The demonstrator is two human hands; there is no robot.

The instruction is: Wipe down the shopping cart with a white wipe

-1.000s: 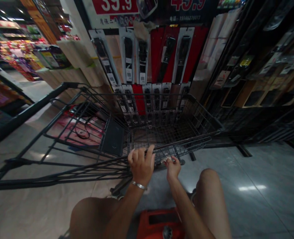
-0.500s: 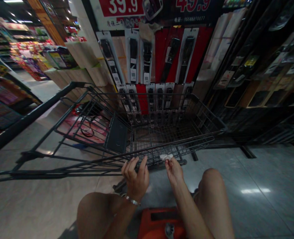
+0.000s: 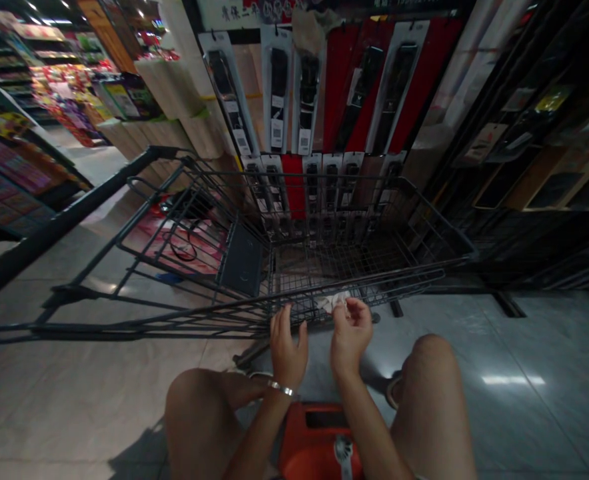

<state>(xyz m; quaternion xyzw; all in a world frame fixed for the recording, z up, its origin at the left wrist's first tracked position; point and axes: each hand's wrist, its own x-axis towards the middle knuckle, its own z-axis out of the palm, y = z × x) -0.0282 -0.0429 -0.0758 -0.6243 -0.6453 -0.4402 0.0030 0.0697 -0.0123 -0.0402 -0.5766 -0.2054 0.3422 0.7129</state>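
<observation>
A dark wire shopping cart (image 3: 244, 257) stands sideways in front of me. My right hand (image 3: 350, 333) pinches a crumpled white tissue (image 3: 335, 301) between thumb and fingers, close against the cart's near side. Left of it, my left hand (image 3: 289, 347) has its fingers extended and thumb apart, by the lower near rails of the cart; whether the fingertips touch the wire I cannot tell. A silvery bracelet (image 3: 280, 389) circles the left wrist.
An orange-red box-like object (image 3: 319, 440) lies between my knees. Packaged goods (image 3: 277, 100) hang on a display behind the cart. A pink item (image 3: 174, 243) shows through the child-seat end. Stacked rolls (image 3: 164, 87) and shelves stand at left, grey floor tiles (image 3: 534, 413) at right.
My right hand has turned, its fingers curling more around the tissue. My left hand has shifted right, nearer to it, with its fingers straighter. The view has tipped down slightly.
</observation>
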